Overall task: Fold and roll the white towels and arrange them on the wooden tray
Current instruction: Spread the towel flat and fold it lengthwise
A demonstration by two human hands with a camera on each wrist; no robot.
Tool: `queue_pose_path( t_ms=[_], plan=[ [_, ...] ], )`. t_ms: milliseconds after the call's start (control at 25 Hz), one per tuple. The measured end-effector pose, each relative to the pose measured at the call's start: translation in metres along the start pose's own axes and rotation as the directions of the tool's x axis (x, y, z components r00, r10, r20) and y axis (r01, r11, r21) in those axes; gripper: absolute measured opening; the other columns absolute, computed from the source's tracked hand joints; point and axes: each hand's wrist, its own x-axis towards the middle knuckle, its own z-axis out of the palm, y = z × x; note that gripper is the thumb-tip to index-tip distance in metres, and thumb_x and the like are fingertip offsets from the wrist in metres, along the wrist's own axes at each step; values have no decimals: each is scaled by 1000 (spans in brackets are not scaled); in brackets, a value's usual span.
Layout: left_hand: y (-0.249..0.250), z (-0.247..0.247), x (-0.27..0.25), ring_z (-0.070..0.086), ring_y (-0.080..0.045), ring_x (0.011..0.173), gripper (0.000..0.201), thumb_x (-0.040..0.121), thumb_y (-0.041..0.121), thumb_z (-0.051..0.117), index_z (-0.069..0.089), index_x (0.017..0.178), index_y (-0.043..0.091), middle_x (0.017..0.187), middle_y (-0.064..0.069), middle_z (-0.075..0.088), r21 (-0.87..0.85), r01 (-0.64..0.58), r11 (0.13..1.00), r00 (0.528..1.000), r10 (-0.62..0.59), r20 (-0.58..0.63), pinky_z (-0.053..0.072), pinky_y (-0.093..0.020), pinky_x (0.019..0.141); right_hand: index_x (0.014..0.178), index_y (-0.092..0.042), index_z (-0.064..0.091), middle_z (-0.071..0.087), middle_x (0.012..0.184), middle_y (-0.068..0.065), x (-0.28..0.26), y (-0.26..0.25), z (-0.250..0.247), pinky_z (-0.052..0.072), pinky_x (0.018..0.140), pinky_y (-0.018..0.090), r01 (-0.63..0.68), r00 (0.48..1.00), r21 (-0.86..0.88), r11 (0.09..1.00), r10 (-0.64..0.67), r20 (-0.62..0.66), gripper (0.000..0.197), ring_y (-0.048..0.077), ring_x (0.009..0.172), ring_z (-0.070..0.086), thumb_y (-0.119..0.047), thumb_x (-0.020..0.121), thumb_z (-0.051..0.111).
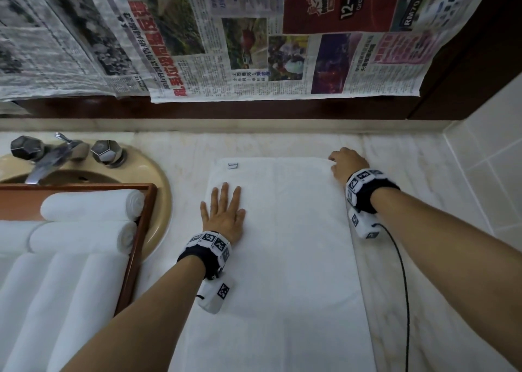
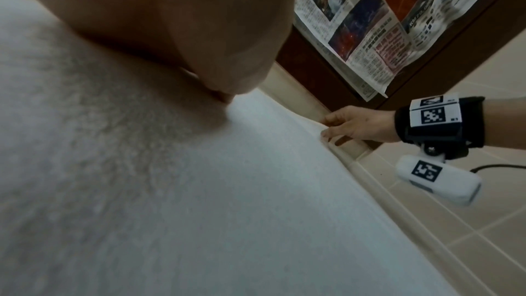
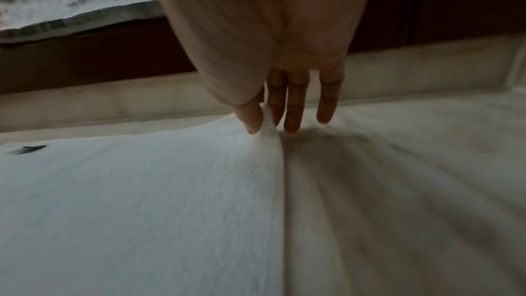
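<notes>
1. A pale marble counter (image 1: 395,258) carries the work, with newspaper sheets (image 1: 226,46) hung over the dark panel behind it.
2. A white towel (image 1: 282,258) lies flat in the middle of the counter, its long axis running from the person toward the back wall, a small label (image 1: 232,165) near its far left corner.
3. At left, a wooden tray (image 1: 141,230) sits over the sink (image 1: 161,196) and already holds rolled towels (image 1: 90,205); it lies well clear of the fold but close to the towel's left edge.
4. The left hand (image 1: 224,216) presses flat on the towel's left half, fingers straight and spread.
5. The right hand (image 1: 348,164) is nearer the far right corner; the wrist view suggests thumb and forefinger pinch that corner, though blur leaves this uncertain. Judging from this, the corner would be carried leftward across the long axis.
</notes>
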Motion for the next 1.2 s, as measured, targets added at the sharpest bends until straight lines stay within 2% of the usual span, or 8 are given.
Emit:
queue_pose_path(
  t_ms=[240, 360, 440, 520, 600, 800, 1040, 1200],
  plan=[
    [1, -7, 1, -24, -21, 146, 60, 103, 34, 23, -9, 153, 31, 158, 3, -26, 0, -12, 1000, 999, 12, 50, -12, -50, 116, 93, -8, 70, 67, 84, 9, -28, -19, -33, 45, 70, 28, 32, 999, 303, 953, -36, 8, 16, 26, 83, 63, -21, 91, 62],
    [13, -32, 0, 14, -29, 146, 52, 101, 29, 39, 26, 150, 16, 161, -9, 14, -146, -7, 989, 1000, 6, -3, 17, -46, 118, 100, -17, 67, 71, 72, 9, -45, -57, -50, 53, 60, 25, -17, 997, 646, 763, -34, 67, 13, 15, 59, 65, -14, 88, 66],
    [34, -46, -15, 56, -29, 115, 37, 99, 39, 48, 60, 119, 12, 124, -10, 62, -393, -55, 918, 994, 12, -111, 46, -36, 97, 108, -19, 63, 72, 75, 15, -54, -82, -59, 59, 59, 26, -51, 990, 796, 603, -76, 121, 23, 16, 57, 67, -7, 89, 65],
    [63, -48, -39, 69, -24, 71, 49, 91, 55, 55, 69, 84, 9, 78, -8, 73, -563, -112, 819, 993, 120, -22, 57, -32, 68, 108, -14, 66, 71, 73, 16, -57, -98, -66, 61, 62, 29, -50, 985, 849, 526, -114, 128, 21, 18, 59, 69, -5, 90, 64],
    [88, -33, -63, 66, -17, 53, 54, 81, 62, 64, 71, 72, 8, 64, -6, 71, -607, -76, 791, 962, 218, 164, 56, -27, 54, 103, -8, 69, 71, 69, 14, -58, -104, -69, 61, 61, 29, -51, 980, 863, 502, -141, 140, 15, 20, 61, 71, -4, 89, 65],
    [107, 1, -78, 72, -20, 62, 28, 86, 23, 72, 71, 72, -2, 68, -8, 73, -704, -35, 709, 940, 263, 218, 61, -35, 72, 101, 1, 67, 71, 75, 19, -58, -96, -67, 61, 67, 32, -114, 979, 876, 468, -97, 179, 13, 24, 66, 73, -3, 89, 64],
    [112, -33, -94, 73, -27, 80, 28, 93, 18, 66, 56, 70, 4, 75, -15, 72, -853, 19, 522, 906, 352, 236, 59, -33, 72, 90, -3, 69, 75, 78, 11, -61, -87, -67, 59, 67, 31, -84, 991, 823, 562, -40, 128, 10, 26, 74, 73, -11, 83, 68],
    [91, -74, -109, 72, -26, 89, 24, 100, 21, 54, 54, 80, 8, 77, -6, 71, -866, 14, 500, 874, 414, 254, 57, -37, 76, 80, -13, 71, 75, 74, -7, -60, -101, -88, 49, 66, 24, 13, 994, 698, 716, -86, 70, 14, 14, 76, 70, -19, 76, 59]
  ],
)
